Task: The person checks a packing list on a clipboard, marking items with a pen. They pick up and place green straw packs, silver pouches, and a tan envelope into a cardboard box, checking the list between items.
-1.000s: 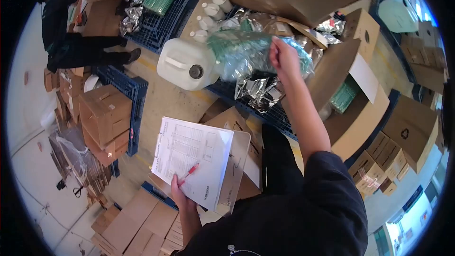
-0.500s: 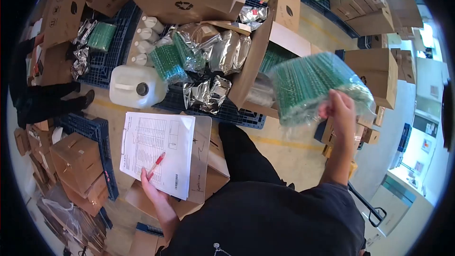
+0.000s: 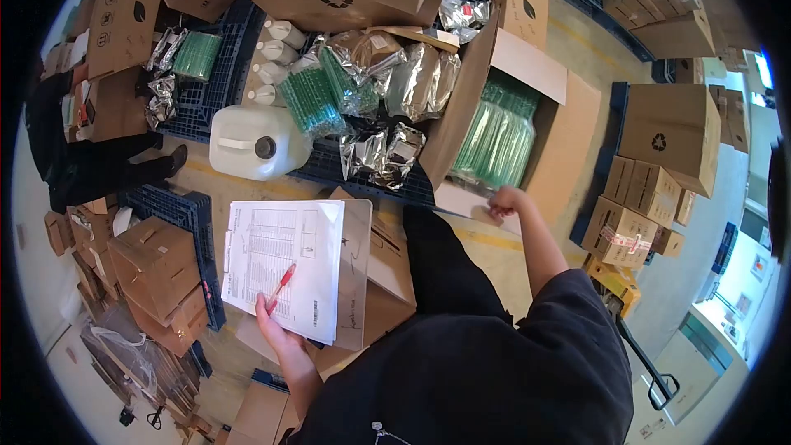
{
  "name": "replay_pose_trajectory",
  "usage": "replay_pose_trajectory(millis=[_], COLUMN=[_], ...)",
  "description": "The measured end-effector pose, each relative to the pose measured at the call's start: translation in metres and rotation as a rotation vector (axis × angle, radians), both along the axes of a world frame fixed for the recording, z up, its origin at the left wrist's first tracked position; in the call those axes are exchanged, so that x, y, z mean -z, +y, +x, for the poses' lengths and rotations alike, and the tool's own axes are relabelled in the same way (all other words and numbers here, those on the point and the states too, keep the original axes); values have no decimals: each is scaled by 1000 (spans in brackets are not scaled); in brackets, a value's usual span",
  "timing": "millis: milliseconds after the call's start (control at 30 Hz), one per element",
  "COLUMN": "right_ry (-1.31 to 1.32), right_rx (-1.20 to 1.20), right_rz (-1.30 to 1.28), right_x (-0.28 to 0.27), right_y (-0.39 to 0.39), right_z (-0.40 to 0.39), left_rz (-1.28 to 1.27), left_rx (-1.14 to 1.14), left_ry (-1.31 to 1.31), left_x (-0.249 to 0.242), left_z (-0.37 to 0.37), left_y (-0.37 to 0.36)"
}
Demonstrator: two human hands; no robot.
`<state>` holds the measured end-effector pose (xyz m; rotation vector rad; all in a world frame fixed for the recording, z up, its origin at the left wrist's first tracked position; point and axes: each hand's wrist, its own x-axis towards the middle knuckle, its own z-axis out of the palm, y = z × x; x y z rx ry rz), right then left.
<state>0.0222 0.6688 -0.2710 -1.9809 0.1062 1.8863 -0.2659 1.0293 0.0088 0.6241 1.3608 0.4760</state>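
My left hand [image 3: 280, 331] supports a clipboard [image 3: 356, 280] with printed sheets [image 3: 276, 247] on it. A red pen [image 3: 284, 278] lies across the paper by the fingers of that hand. On the right, an open cardboard box [image 3: 568, 148] holds a clear plastic pack of green stick-like items [image 3: 494, 140]. My right hand [image 3: 509, 202] hovers at the box's near edge, just below the pack and over the near flap. Its fingers are curled, and I see nothing in them.
Silver pouches [image 3: 383, 155], green packs [image 3: 311, 103], white bottles [image 3: 276, 51] and a white jerrycan [image 3: 257, 142] crowd the blue pallet ahead. A person [image 3: 99, 156] stands at the left. Stacked cartons [image 3: 667, 132] line the right, with a pallet jack handle [image 3: 651, 371] nearby.
The green pack has gone from my right hand into the open box, and the hand has moved left and down. My left hand still holds the clipboard. The view has shifted slightly.
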Motion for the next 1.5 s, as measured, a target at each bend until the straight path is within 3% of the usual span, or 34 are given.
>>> replay_pose_trajectory(millis=[33,67,133,167,233,267,333,400,467,567,667,767,900,1033,1100,1300,1500], right_ry=[-144,-133,-972,-969,-1126,-1112,-1127,-952,-675,-815,-702,-801,-775,-866,-908,-941,-957], right_rx=[-220,-230,-178,-189,255,239,117,138,116,-182,-449,-440,-197,-256,-160,-307,-289], right_rz=[-80,-68,-140,-115,26,55,420,628,649,665,300,111,45,21,111,18,170], right_x=[0,-1,-18,-41,-96,-110,-131,-127,-82,28,50,89,131,131,150,155,152], right_y=[9,17,36,56,103,124,164,214,262,329,399,444,473,479,485,492,467], right_z=[-1,-2,-6,1,14,14,11,5,-1,-12,5,13,25,32,41,67,72], left_rz=[11,20,8,23,6,-33,20,44,14,10,56,-19,19,-48,-56,-50,-6], left_rx=[-4,-14,-51,-72,-66,-88,-115,-143,-179,-300,-416,-451,-551,-620,-606,-588,-563], left_ry=[2,4,53,59,22,31,41,33,31,74,224,304,417,453,448,366,312], left_x=[4,5,-1,-1,0,2,0,-2,-2,3,0,-5,-1,-5,-3,3,2], left_z=[4,6,13,17,20,17,22,28,22,20,14,10,2,2,3,-12,-16], left_y=[1,-1,-7,-10,-16,-17,-26,-33,-37,-45,-54,-57,-64,-63,-62,-68,-72])
